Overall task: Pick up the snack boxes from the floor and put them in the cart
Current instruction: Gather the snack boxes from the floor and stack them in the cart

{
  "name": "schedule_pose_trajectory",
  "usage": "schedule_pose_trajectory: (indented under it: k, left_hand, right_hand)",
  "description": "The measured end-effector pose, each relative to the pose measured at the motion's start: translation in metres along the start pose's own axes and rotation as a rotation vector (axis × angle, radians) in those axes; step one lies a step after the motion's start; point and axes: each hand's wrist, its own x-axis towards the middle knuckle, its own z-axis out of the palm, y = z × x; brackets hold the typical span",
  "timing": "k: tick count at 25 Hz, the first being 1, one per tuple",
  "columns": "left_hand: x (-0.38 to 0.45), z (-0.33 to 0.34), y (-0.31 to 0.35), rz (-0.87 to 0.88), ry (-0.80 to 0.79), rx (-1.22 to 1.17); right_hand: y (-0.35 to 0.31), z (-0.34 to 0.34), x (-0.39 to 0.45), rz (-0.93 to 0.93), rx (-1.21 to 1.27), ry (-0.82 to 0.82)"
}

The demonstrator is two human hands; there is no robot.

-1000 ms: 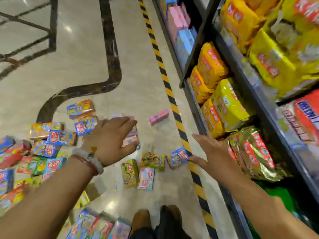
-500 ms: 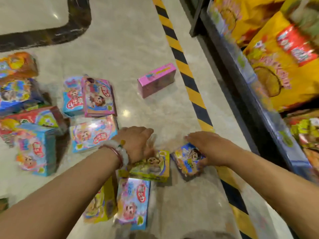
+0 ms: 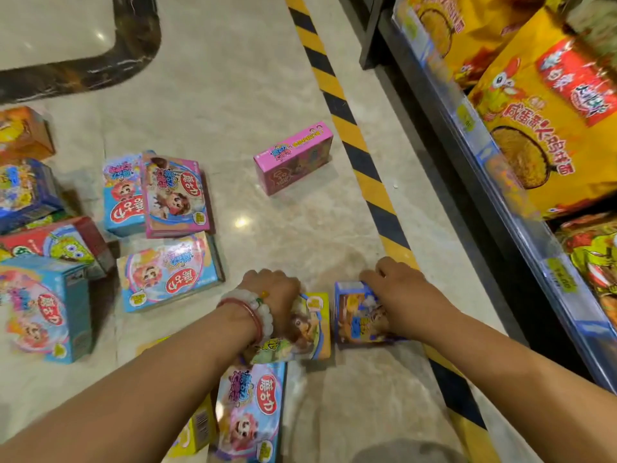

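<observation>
**Two boxes, one in each hand: get a firm hold before lifting**

While both hands are down on the floor [image 3: 273,78], each has a snack box under it. The left hand [image 3: 272,295] curls over the top edge of the yellow-green box [image 3: 300,332], and the right hand [image 3: 397,295] grasps the blue box [image 3: 359,315] just beside it, fingers wrapped over its far edge. Both boxes lie flat near the striped tape [image 3: 354,142] that runs along the shelf [image 3: 500,208].

To do this well, I would slide the fingertips under the far edge of each box and set the thumb against the near side before lifting, since thin cardboard on polished stone tends to slip. Lifting the two slightly apart should keep them from knocking together. The light-blue box [image 3: 250,406] touching the yellow-green one from below may shift as it comes up.

Many more boxes wait: the pink box [image 3: 293,158] stands well apart ahead, and a cluster lies to the left. No cart is in view.
</observation>
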Motion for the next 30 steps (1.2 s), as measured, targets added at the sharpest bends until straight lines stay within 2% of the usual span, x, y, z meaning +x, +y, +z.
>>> schedule_pose_trajectory:
  k: [2, 4, 6, 8, 10, 11, 12, 13, 15, 16, 17, 19, 22, 25, 30]
  left_hand:
    - [-0.012, -0.013, -0.005, -0.101, 0.115, -0.186]
    - [-0.044, -0.031, -0.017, -0.228, 0.213, -0.452]
    - [-0.096, -0.056, -0.026, -0.348, 0.235, -0.765]
    - [-0.134, -0.069, -0.033, -0.378, 0.243, -1.135]
    - [-0.194, -0.112, -0.032, -0.444, 0.233, -1.438]
    - [-0.231, -0.142, -0.029, -0.456, 0.239, -1.507]
    - [-0.242, -0.148, -0.025, -0.427, 0.263, -1.542]
    - [-0.274, -0.175, -0.023, -0.385, 0.318, -1.57]
    - [-0.347, -0.242, -0.005, -0.411, 0.394, -1.566]
    - [-0.387, -0.274, -0.003, -0.407, 0.427, -1.56]
    - [-0.395, -0.276, 0.004, -0.408, 0.446, -1.568]
    - [-0.458, -0.33, 0.007, -0.456, 0.516, -1.582]
    - [-0.523, -0.379, 0.025, -0.449, 0.565, -1.58]
    - [-0.566, -0.41, 0.043, -0.361, 0.629, -1.623]
    - [-0.615, -0.438, 0.074, -0.231, 0.707, -1.66]
  right_hand:
    - [0.003, -0.005, -0.004, 0.183, 0.297, 0.06]
    - [-0.006, -0.025, -0.024, 0.372, 0.899, 0.021]
    - [-0.025, -0.057, -0.061, 0.482, 1.487, -0.015]
    - [-0.043, -0.084, -0.093, 0.483, 1.818, 0.029]
    - [-0.065, -0.142, -0.139, 0.452, 1.969, 0.026]
    - [-0.074, -0.178, -0.17, 0.434, 1.995, 0.037]
    - [-0.08, -0.184, -0.178, 0.429, 2.011, 0.08]
    - [-0.087, -0.216, -0.202, 0.414, 2.054, 0.097]
    - [-0.103, -0.292, -0.254, 0.42, 2.095, 0.109]
    - [-0.111, -0.334, -0.284, 0.408, 2.07, 0.108]
    - [-0.116, -0.339, -0.293, 0.401, 2.071, 0.128]
    - [-0.128, -0.415, -0.34, 0.357, 2.029, 0.127]
    - [-0.141, -0.482, -0.398, 0.286, 2.015, 0.156]
    - [-0.146, -0.524, -0.444, 0.234, 1.976, 0.161]
    - [-0.151, -0.542, -0.509, 0.177, 1.934, 0.239]
